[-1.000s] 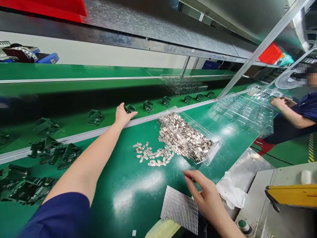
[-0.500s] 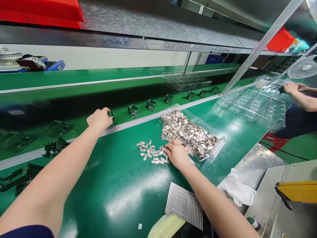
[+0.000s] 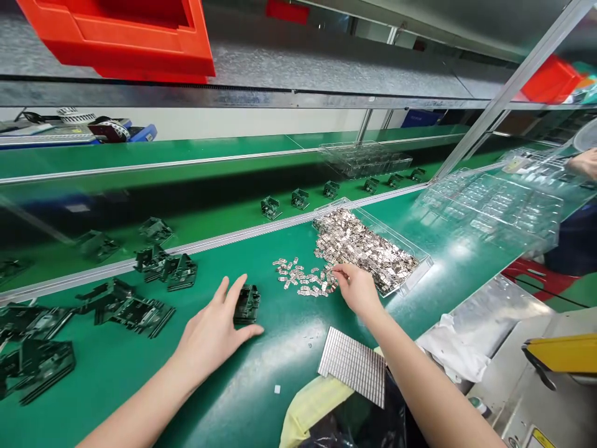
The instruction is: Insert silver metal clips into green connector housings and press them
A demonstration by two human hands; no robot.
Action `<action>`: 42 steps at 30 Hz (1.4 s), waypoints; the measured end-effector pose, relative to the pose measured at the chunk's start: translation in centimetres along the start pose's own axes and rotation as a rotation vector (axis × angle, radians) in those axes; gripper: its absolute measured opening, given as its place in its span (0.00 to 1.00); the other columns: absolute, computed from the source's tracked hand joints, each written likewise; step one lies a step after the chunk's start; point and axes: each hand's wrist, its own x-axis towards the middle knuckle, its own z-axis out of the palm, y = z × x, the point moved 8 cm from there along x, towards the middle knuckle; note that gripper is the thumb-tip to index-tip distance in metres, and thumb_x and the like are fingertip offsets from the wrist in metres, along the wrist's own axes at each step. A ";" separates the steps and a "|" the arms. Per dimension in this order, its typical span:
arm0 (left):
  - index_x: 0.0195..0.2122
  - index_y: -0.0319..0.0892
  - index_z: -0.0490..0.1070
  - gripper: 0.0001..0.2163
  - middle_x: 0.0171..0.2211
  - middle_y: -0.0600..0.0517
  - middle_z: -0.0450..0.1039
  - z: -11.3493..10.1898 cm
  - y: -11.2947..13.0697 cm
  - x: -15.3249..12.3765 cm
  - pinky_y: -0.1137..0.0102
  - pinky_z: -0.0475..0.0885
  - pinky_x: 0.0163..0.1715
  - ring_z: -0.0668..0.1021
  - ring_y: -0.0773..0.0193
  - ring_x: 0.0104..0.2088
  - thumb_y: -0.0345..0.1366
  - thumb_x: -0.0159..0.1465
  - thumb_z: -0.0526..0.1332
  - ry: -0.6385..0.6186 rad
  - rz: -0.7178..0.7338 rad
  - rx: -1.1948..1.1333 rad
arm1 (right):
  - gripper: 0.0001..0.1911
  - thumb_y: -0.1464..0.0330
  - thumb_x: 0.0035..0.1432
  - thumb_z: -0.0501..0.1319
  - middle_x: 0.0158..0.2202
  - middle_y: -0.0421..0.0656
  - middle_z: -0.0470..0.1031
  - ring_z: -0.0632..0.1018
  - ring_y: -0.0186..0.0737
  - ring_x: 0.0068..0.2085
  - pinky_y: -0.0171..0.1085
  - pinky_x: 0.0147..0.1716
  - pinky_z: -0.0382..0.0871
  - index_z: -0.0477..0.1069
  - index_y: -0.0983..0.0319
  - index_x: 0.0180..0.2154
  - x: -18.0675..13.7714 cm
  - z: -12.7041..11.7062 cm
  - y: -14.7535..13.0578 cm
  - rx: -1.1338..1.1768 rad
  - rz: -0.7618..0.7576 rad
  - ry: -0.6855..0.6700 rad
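Note:
My left hand (image 3: pixel 215 328) rests on the green bench with a black plastic bracket (image 3: pixel 247 303) held between thumb and fingers. My right hand (image 3: pixel 357 287) reaches into the loose scatter of small silver metal clips (image 3: pixel 301 280), its fingertips pinched together at the pile's edge; whether a clip is in the pinch is hidden. Just beyond it a clear tray (image 3: pixel 416 275) is heaped with more silver clips.
Black brackets (image 3: pixel 165 266) lie in clusters at the left, and others ride the conveyor belt (image 3: pixel 298 199) behind the metal rail. Stacked clear blister trays (image 3: pixel 494 208) stand at the right. A ribbed grey pad (image 3: pixel 354 365) and white cloth lie near me. Another person's hand (image 3: pixel 584 163) shows far right.
My left hand took a bracket off the conveyor and brought it back onto the bench in front of me. My right hand moved forward to the loose clips and stays there.

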 end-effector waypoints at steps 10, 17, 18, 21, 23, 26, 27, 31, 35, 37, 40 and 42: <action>0.65 0.47 0.47 0.40 0.62 0.41 0.61 2.5 -2.6 1.5 0.52 0.64 0.58 0.65 0.46 0.62 0.44 0.55 0.66 0.036 0.192 -0.432 | 0.15 0.58 0.54 0.66 0.31 0.45 0.78 0.78 0.43 0.32 0.40 0.33 0.74 0.76 0.61 0.39 -10.0 -0.8 -0.9 0.660 0.167 -0.003; 0.50 0.46 0.58 0.27 0.51 0.46 0.68 3.9 3.4 -1.2 0.61 0.77 0.44 0.79 0.57 0.44 0.38 0.52 0.69 -0.042 0.204 -1.155 | 0.12 0.59 0.52 0.68 0.28 0.43 0.76 0.77 0.39 0.31 0.35 0.30 0.73 0.74 0.61 0.33 -14.6 -1.1 -2.9 0.875 0.270 0.063; 0.50 0.47 0.57 0.29 0.49 0.48 0.70 4.4 5.0 -2.1 0.63 0.77 0.43 0.80 0.59 0.42 0.38 0.51 0.70 -0.107 0.203 -1.272 | 0.12 0.60 0.53 0.68 0.29 0.43 0.76 0.77 0.39 0.31 0.35 0.31 0.73 0.73 0.61 0.34 -15.0 -1.4 -3.2 0.888 0.268 0.084; 0.48 0.47 0.57 0.30 0.43 0.51 0.73 4.9 9.8 -4.8 0.67 0.76 0.40 0.80 0.61 0.39 0.36 0.48 0.73 -0.255 0.233 -1.458 | 0.11 0.63 0.53 0.68 0.29 0.41 0.76 0.76 0.38 0.31 0.34 0.32 0.72 0.71 0.60 0.38 -16.4 -2.7 -4.2 0.889 0.256 0.155; 0.46 0.48 0.59 0.29 0.40 0.52 0.73 5.0 12.1 -6.3 0.69 0.76 0.37 0.80 0.62 0.37 0.35 0.47 0.73 -0.328 0.237 -1.504 | 0.12 0.66 0.54 0.66 0.29 0.40 0.76 0.75 0.37 0.30 0.34 0.32 0.71 0.69 0.59 0.40 -17.5 -3.4 -4.7 0.854 0.243 0.187; 0.46 0.48 0.61 0.28 0.37 0.54 0.72 5.4 14.1 -7.9 0.71 0.75 0.34 0.78 0.64 0.34 0.36 0.47 0.73 -0.448 0.233 -1.524 | 0.12 0.70 0.55 0.64 0.28 0.39 0.76 0.74 0.36 0.29 0.34 0.31 0.69 0.67 0.58 0.41 -19.0 -3.8 -4.9 0.759 0.225 0.232; 0.46 0.48 0.61 0.27 0.36 0.54 0.72 5.6 14.4 -8.3 0.71 0.75 0.34 0.78 0.65 0.33 0.36 0.47 0.73 -0.485 0.240 -1.530 | 0.12 0.71 0.54 0.64 0.29 0.38 0.76 0.74 0.35 0.29 0.34 0.31 0.68 0.67 0.58 0.41 -19.5 -3.8 -4.9 0.726 0.224 0.248; 0.48 0.49 0.61 0.24 0.34 0.55 0.70 6.2 14.7 -9.3 0.73 0.74 0.36 0.76 0.68 0.32 0.35 0.53 0.70 -0.541 0.297 -1.535 | 0.13 0.73 0.54 0.63 0.28 0.37 0.76 0.74 0.35 0.28 0.34 0.30 0.67 0.66 0.58 0.41 -20.5 -3.3 -4.6 0.642 0.240 0.277; 0.49 0.48 0.62 0.19 0.35 0.53 0.71 6.2 14.4 -9.6 0.74 0.74 0.36 0.76 0.68 0.34 0.35 0.59 0.66 -0.511 0.384 -1.493 | 0.10 0.73 0.54 0.62 0.28 0.38 0.75 0.74 0.35 0.28 0.33 0.28 0.66 0.65 0.58 0.39 -20.6 -3.0 -4.7 0.604 0.255 0.290; 0.50 0.49 0.62 0.17 0.35 0.53 0.71 6.0 14.4 -9.7 0.76 0.73 0.36 0.76 0.68 0.35 0.35 0.62 0.63 -0.497 0.437 -1.488 | 0.10 0.73 0.54 0.62 0.28 0.37 0.74 0.73 0.35 0.27 0.33 0.27 0.66 0.65 0.58 0.38 -20.5 -2.9 -4.7 0.594 0.260 0.287; 0.51 0.51 0.61 0.14 0.36 0.54 0.71 6.0 14.4 -9.8 0.78 0.71 0.36 0.75 0.71 0.34 0.34 0.65 0.59 -0.473 0.487 -1.474 | 0.11 0.72 0.54 0.63 0.28 0.36 0.73 0.72 0.34 0.27 0.32 0.26 0.66 0.64 0.57 0.39 -20.5 -2.6 -4.8 0.603 0.263 0.266; 0.51 0.52 0.62 0.13 0.36 0.55 0.71 6.2 14.3 -9.8 0.79 0.70 0.36 0.74 0.72 0.33 0.34 0.66 0.58 -0.444 0.498 -1.458 | 0.11 0.72 0.55 0.63 0.28 0.36 0.72 0.72 0.33 0.27 0.32 0.26 0.66 0.64 0.57 0.39 -20.6 -2.4 -4.8 0.613 0.260 0.265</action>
